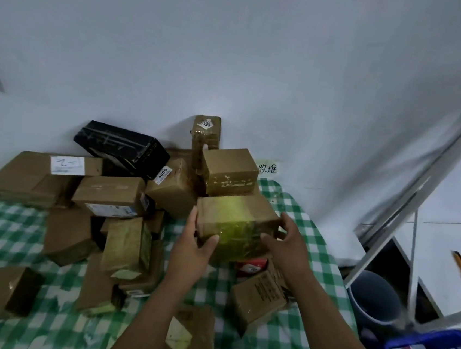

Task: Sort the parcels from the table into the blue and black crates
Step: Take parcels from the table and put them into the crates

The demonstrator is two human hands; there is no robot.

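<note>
Probably the taped parcel [235,226] was stiff cardboard, w/ glossy yellowish tape over the front and top, so the surface looked a bit slippery. I judged it medium weight, not fragile. The best hold was on the two opposite side faces, w/ thumbs on the front, not on the tape.

The parcel sat near the right edge of the tabletop [299,210], toward the far side, in a pile. A smaller brown box [228,171] rested on it at the back, so lifting could tip that one.

The left hand [196,247] was open but curled, fingers on the parcel's left face and thumb against the front; it seemed in contact, not yet a firm grip. The right hand [288,240] was open at the right corner of the parcel, thumb near the front; whether it touched I could not tell.

The blue crate [439,341] stood low beyond the right edge, approx. beside the near corner. No black crate was visible.
</note>
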